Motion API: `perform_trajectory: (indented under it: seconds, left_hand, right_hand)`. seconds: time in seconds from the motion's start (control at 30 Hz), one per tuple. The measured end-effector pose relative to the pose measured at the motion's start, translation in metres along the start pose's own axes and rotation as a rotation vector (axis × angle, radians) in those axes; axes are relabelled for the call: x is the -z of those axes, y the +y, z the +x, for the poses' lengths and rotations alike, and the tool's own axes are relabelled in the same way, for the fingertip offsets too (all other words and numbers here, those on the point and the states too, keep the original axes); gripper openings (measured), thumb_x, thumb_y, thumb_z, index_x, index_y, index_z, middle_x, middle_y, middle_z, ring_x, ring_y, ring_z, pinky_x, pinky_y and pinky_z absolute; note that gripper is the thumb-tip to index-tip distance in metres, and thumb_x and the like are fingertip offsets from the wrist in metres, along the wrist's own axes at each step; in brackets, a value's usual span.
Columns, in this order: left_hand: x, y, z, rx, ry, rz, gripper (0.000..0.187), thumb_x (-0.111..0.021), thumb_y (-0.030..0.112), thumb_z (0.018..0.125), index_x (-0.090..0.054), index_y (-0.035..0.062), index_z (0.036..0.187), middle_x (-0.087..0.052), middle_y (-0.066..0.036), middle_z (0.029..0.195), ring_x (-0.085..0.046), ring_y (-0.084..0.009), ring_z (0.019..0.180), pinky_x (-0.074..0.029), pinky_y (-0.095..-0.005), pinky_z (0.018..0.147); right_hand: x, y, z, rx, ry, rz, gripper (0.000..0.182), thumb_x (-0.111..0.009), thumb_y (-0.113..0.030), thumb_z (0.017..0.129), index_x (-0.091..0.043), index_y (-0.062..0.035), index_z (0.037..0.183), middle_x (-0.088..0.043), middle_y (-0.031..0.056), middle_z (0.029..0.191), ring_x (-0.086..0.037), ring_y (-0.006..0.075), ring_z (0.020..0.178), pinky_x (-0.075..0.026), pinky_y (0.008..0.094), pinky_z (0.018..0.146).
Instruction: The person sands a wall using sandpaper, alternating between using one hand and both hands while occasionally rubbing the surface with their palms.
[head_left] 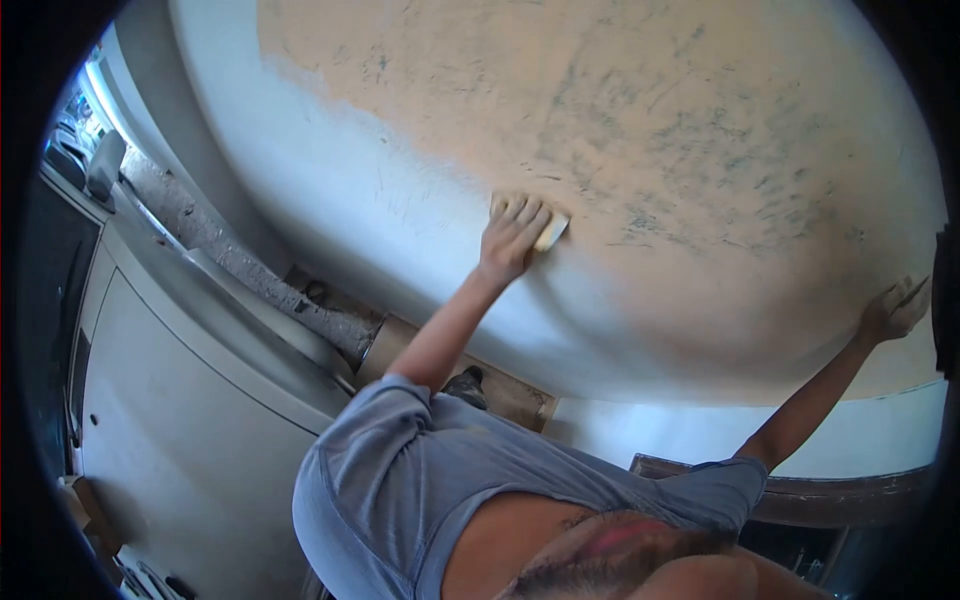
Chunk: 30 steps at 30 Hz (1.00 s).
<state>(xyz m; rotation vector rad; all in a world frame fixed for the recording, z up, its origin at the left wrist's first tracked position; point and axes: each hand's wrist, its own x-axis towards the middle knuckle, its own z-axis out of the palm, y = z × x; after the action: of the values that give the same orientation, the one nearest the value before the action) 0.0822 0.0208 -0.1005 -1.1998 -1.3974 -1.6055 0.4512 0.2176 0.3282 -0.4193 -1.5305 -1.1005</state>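
My left hand (515, 235) is closed around a small pale yellow block (552, 232) with a lighter flat end. Its knuckles face up, and the block lies against the wall (430, 220) at the lower border of a tan coating (660, 110). Dark scuffs and scratches mark that coating. Farther right, my right hand (897, 312) is raised beside the wall's right end, its fingers bent. A thin dark edge shows between its thumb and fingers; I cannot tell what it is.
On the left stands a large beige panelled body (200, 400), like a vehicle. Debris-strewn ground (340, 325) runs between it and the wall. A shoe (467, 387) shows below my left arm. A dark wooden frame (850, 498) stands low at the right.
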Motion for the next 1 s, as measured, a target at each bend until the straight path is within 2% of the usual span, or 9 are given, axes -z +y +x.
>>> perform_trajectory:
  seconds: [0.1,0.23,0.27,0.3,0.4,0.43,0.6,0.8,1.0]
  left_hand:
    - [-0.002,0.007,0.032,-0.069,0.055,0.024,0.022,-0.063,0.007,0.081,-0.068,-0.0001,0.101,-0.068,-0.016,0.106,-0.062,-0.0353,0.106,-0.043,-0.0506,0.097]
    - [0.003,0.011,0.207,-0.342,0.258,0.053,0.048,-0.072,0.015,0.071,-0.064,0.0067,0.117,-0.067,-0.012,0.115,-0.062,-0.0296,0.107,-0.046,-0.0453,0.093]
    - [0.007,0.025,0.231,-0.165,0.076,-0.031,0.055,-0.073,0.014,0.068,-0.062,0.0075,0.122,-0.066,-0.011,0.118,-0.062,-0.0288,0.109,-0.044,-0.0434,0.099]
    - [0.005,0.030,0.283,-0.398,0.295,-0.047,0.033,-0.055,0.008,0.092,-0.059,-0.0014,0.123,-0.055,-0.019,0.133,-0.047,-0.0331,0.130,-0.033,-0.0446,0.111]
    - [0.005,0.045,0.272,-0.333,0.281,-0.046,0.035,-0.056,0.007,0.091,-0.059,-0.0027,0.124,-0.056,-0.020,0.130,-0.048,-0.0328,0.129,-0.034,-0.0452,0.111]
    - [-0.008,0.039,0.222,-0.208,0.180,-0.049,0.052,-0.073,0.015,0.069,-0.063,0.0079,0.120,-0.066,-0.011,0.115,-0.063,-0.0292,0.105,-0.044,-0.0451,0.099]
    - [-0.031,0.033,-0.024,-0.088,-0.090,-0.007,0.025,-0.066,0.015,0.084,-0.070,0.0040,0.107,-0.068,-0.014,0.114,-0.063,-0.0321,0.110,-0.040,-0.0511,0.100]
    - [-0.033,0.065,0.104,-0.281,0.055,-0.104,0.029,-0.067,0.017,0.079,-0.069,0.0045,0.105,-0.069,-0.010,0.110,-0.064,-0.0273,0.105,-0.045,-0.0404,0.089]
    - [-0.048,0.104,0.225,-0.317,0.345,-0.192,0.041,-0.060,0.011,0.078,-0.063,0.0050,0.118,-0.063,-0.007,0.124,-0.057,-0.0236,0.118,-0.042,-0.0423,0.101]
  right_hand:
    - [0.007,-0.019,0.006,0.048,0.025,0.035,0.043,-0.056,-0.024,0.092,-0.057,-0.0019,0.129,-0.054,0.0188,0.133,-0.046,0.0348,0.129,-0.038,0.0424,0.106]
    - [0.003,-0.015,0.002,0.071,0.053,0.046,0.043,-0.056,-0.024,0.092,-0.057,-0.0006,0.128,-0.054,0.0196,0.133,-0.046,0.0346,0.129,-0.038,0.0423,0.106]
    - [0.003,-0.010,0.002,0.097,0.056,0.019,0.043,-0.056,-0.024,0.092,-0.057,-0.0007,0.128,-0.054,0.0198,0.133,-0.046,0.0344,0.129,-0.038,0.0419,0.106]
    - [0.003,-0.009,0.002,0.102,0.049,0.012,0.043,-0.056,-0.024,0.092,-0.057,-0.0007,0.128,-0.054,0.0198,0.133,-0.046,0.0344,0.129,-0.038,0.0419,0.106]
    - [0.006,-0.016,-0.003,0.056,0.039,0.034,0.042,-0.056,-0.023,0.092,-0.057,-0.0013,0.129,-0.054,0.0197,0.134,-0.047,0.0344,0.128,-0.039,0.0413,0.106]
    - [0.006,-0.020,-0.002,0.046,0.038,0.041,0.042,-0.056,-0.022,0.092,-0.057,-0.0010,0.129,-0.054,0.0199,0.133,-0.047,0.0343,0.128,-0.039,0.0412,0.106]
    - [0.007,-0.019,0.001,0.055,0.038,0.025,0.042,-0.056,-0.021,0.092,-0.056,0.0007,0.128,-0.053,0.0206,0.134,-0.047,0.0341,0.129,-0.039,0.0408,0.106]
    - [0.003,-0.025,-0.005,-0.041,0.041,0.184,0.044,-0.053,-0.018,0.090,-0.055,0.0014,0.129,-0.053,0.0205,0.135,-0.047,0.0350,0.128,-0.039,0.0405,0.106]
    - [0.004,-0.006,-0.009,0.039,0.020,0.062,0.043,-0.053,-0.017,0.089,-0.056,0.0020,0.128,-0.054,0.0208,0.133,-0.049,0.0356,0.126,-0.038,0.0410,0.107]
